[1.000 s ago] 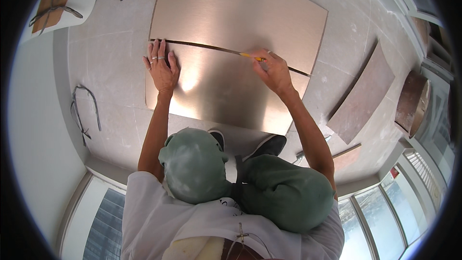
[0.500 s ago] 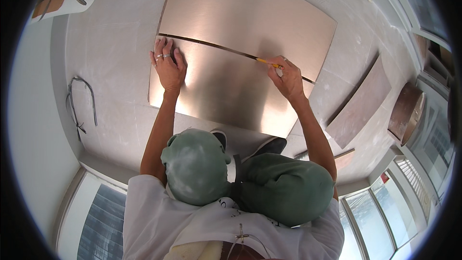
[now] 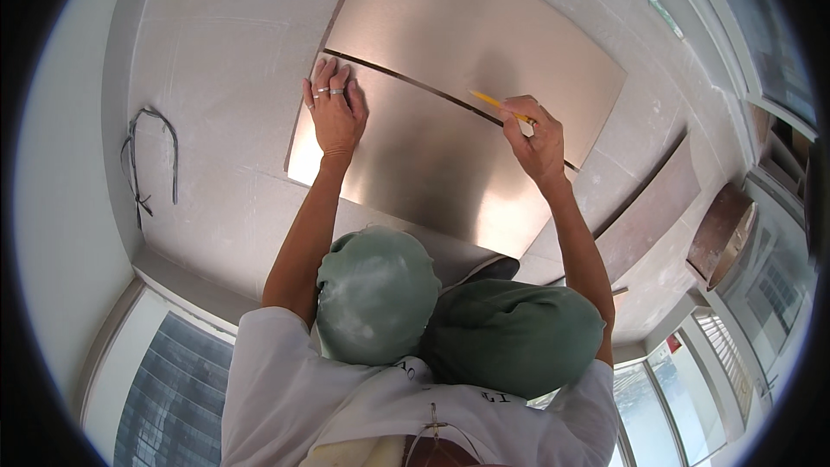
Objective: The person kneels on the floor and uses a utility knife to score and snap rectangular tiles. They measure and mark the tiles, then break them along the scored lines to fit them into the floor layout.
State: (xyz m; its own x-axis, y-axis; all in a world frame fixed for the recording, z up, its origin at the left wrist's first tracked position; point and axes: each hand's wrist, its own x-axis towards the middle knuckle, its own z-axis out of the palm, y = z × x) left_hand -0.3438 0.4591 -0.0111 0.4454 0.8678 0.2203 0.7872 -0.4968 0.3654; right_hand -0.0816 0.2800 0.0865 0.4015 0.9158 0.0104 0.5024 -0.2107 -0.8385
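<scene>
Two shiny brushed-metal sheets lie on the floor in front of my knees, the near sheet [image 3: 424,156] and the far sheet [image 3: 467,17], with a narrow dark slanting gap between them. My left hand [image 3: 339,121], with rings on its fingers, lies flat on the left end of the near sheet, fingertips close to the gap. A yellow pencil [image 3: 488,99] is pinched in my right hand [image 3: 539,143], above the right part of the gap. The pencil's tip points left and shows against the far sheet, just past the gap. Whether it touches the metal I cannot tell.
A bent grey cable [image 3: 175,160] lies on the floor at the left. To the right are a flat brownish board [image 3: 653,212] and a rusty-brown rounded container [image 3: 719,238] by the wall. My green-clad knees [image 3: 380,294] are close to the near sheet's edge.
The pencil tip has left the gap line and now shows over the far sheet. My left hand keeps its place on the near sheet, while the whole view has shifted a little.
</scene>
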